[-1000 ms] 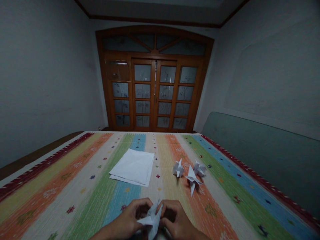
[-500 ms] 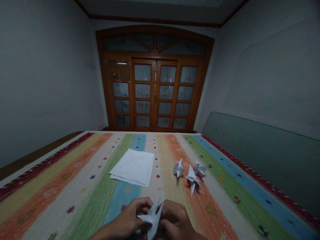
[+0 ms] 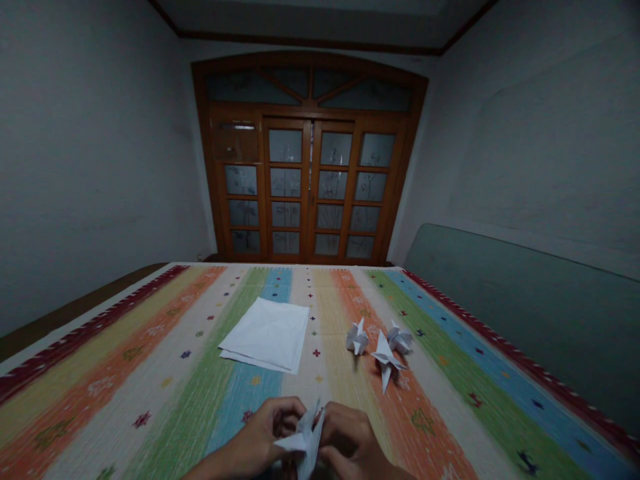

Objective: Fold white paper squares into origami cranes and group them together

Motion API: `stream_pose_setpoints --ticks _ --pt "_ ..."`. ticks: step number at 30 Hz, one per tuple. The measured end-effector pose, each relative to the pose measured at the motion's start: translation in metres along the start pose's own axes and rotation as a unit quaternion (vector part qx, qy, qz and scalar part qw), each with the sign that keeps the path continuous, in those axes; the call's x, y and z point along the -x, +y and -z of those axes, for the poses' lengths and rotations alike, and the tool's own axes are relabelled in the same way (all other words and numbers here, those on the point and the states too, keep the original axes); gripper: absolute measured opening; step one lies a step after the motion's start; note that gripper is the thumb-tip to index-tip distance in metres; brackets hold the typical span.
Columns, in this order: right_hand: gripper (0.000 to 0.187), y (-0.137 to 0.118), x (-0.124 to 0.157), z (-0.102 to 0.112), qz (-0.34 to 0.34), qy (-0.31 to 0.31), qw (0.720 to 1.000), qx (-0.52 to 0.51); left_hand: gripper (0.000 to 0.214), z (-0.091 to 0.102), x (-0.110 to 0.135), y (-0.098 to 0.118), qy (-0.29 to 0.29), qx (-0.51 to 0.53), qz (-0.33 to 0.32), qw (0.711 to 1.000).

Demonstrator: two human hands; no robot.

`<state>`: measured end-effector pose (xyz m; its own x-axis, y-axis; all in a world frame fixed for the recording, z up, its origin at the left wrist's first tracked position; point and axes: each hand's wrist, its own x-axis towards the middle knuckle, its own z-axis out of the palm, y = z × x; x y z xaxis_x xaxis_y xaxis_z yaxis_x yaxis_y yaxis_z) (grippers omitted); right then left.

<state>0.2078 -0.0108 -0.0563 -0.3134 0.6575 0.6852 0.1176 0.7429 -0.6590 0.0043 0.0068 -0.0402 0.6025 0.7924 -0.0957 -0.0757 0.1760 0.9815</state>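
Right hand: [image 3: 353, 433] fingers curled in tighter than a second ago; the wide gap then seen between index finger and thumb has narrowed.
Left hand: [image 3: 267, 427] much the same spot and same bend as in both earlier frames.
Piece: [image 3: 310, 437] still between the two hands; its upper points stand a little closer together than half a second ago.
Sheets and figures: unmoved since the earlier frames.
Piece, look: white folded paper, sharp creases; one point juts left, narrow points rise at the top, a long flap runs down the right side. Lower end partly lost in shadow and behind fingers.
Piece, place: right of the left thumb, left of the right fingers, touching both hands.
Left grip: clamped on the piece, thumb near the left point, fingers curled behind.
Right grip: fingertips against the right flap; thumb tip half hidden, so cannot tell whether it pinches or only presses.
Sheets: [image 3: 270, 333] white, flat, roughly square, edges slightly out of line; straight ahead of the left hand, well apart from it.
Figures: three white folded ones beyond the right hand, slightly to its right: left one [image 3: 357, 339], near one [image 3: 386, 360] with a long point toward the hand, far one [image 3: 400, 338] just behind it.
Cloth: [image 3: 165, 413] striped, under and around both hands.
Door: [image 3: 310, 183] wood and glass, far ahead of both hands.
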Motion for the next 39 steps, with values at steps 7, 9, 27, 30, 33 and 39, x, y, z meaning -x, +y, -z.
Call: stream_pose_setpoints --ticks 7,9,27,30,33,39 --pt "0.018 0.013 0.013 0.000 -0.052 -0.002 0.999 0.002 0.039 -0.001 -0.002 0.000 -0.036 0.010 0.000 0.999" --pt "0.019 0.018 0.019 -0.001 -0.087 0.014 0.996 0.028 0.041 -0.003 -0.002 0.001 -0.036 0.015 -0.008 0.999" --pt "0.010 0.005 0.008 -0.001 -0.115 0.005 0.993 -0.011 0.045 -0.009 -0.006 -0.007 0.045 -0.018 -0.034 0.998" --pt "0.008 -0.001 0.001 0.004 -0.108 0.026 0.993 -0.036 0.044 -0.007 -0.005 -0.005 0.056 -0.017 -0.063 0.996" --pt "0.016 -0.006 -0.008 0.015 -0.098 0.037 0.992 -0.064 0.047 -0.002 -0.006 -0.008 0.040 -0.011 -0.095 0.995" --pt "0.017 -0.010 -0.014 0.026 -0.056 0.015 0.997 0.043 0.055 0.004 -0.005 -0.012 0.055 0.025 -0.088 0.994"
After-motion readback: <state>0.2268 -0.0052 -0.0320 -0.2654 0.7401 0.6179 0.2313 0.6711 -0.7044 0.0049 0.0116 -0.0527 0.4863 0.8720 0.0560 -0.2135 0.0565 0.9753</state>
